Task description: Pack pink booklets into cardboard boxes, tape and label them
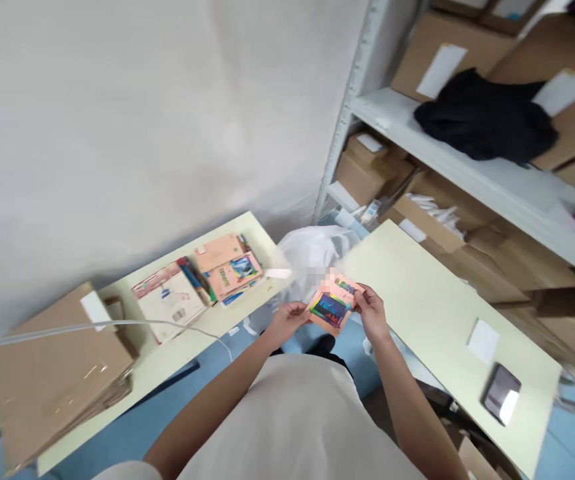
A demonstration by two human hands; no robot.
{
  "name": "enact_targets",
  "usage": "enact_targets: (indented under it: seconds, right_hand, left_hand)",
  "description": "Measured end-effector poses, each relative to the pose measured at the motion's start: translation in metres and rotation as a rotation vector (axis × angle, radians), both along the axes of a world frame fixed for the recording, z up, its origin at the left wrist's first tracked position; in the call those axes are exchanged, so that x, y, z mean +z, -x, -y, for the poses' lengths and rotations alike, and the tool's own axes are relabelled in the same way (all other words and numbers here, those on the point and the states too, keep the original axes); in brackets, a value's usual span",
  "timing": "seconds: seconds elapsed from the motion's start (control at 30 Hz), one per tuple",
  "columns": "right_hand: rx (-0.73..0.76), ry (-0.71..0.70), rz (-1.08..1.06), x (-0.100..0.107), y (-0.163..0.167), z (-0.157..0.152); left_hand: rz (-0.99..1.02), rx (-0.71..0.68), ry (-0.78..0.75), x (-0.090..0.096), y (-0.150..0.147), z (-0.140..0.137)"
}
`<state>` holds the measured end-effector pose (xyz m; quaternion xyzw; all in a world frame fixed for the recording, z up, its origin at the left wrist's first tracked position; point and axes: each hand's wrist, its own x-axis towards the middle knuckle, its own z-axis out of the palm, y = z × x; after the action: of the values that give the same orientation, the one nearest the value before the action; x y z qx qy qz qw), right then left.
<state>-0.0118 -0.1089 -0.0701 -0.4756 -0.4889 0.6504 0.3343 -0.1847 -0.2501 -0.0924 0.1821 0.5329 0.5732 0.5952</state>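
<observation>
In front of my body I hold a small orange booklet [330,311] with a dark, colourful picture on its cover. My left hand [288,320] pinches its left edge, while my right hand [371,311] grips its upper right edge. Part of the cover is blurred out. Just beyond the booklet, a white plastic bag [312,247] sits in the gap between the two tables. Similar orange booklets [232,275] lie in a pile on the left table [255,230].
On the left table are a white-and-red book [170,301] and flattened cardboard [62,373]; a white cable [157,322] crosses above. The right table [417,293] bears a phone [501,393] and white card [483,341]. Shelving [447,147] with boxes and black cloth [487,120] stands behind.
</observation>
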Motion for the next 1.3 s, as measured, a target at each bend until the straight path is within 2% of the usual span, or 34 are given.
enact_targets:
  seconds: [0.2, 0.33, 0.47, 0.6, 0.83, 1.0, 1.1, 1.17, 1.3]
  right_hand:
    - [-0.27, 0.005, -0.016, 0.008, -0.112, -0.036]
    - [-0.386, -0.028, -0.059, 0.014, -0.177, -0.054]
    - [-0.488, -0.037, -0.1, 0.017, -0.22, -0.063]
    - [-0.534, -0.017, -0.163, 0.017, -0.246, -0.067]
    - [-0.536, -0.017, -0.315, 0.012, -0.28, -0.077]
    - [-0.367, -0.18, -0.119, 0.018, -0.288, -0.096]
    - [-0.318, -0.238, -0.036, 0.027, -0.287, -0.113]
    - [-0.297, -0.211, -0.044, 0.032, -0.284, -0.125]
    - [-0.292, -0.098, -0.088, 0.039, -0.276, -0.146]
  left_hand:
    - [-0.09, -0.285, -0.023, 0.008, -0.087, -0.07]
    - [-0.066, -0.36, 0.02, 0.013, -0.14, -0.104]
    - [-0.049, -0.349, 0.071, 0.017, -0.178, -0.13]
    - [-0.006, -0.388, 0.082, 0.022, -0.202, -0.151]
    - [0.167, -0.401, 0.099, 0.027, -0.222, -0.177]
    - [0.202, -0.506, 0.155, 0.022, -0.226, -0.199]
    - [0.091, -0.653, 0.135, 0.02, -0.224, -0.217]
    - [-0.006, -0.737, 0.096, 0.019, -0.219, -0.23]
    - [-0.028, -0.725, -0.008, 0.019, -0.198, -0.257]
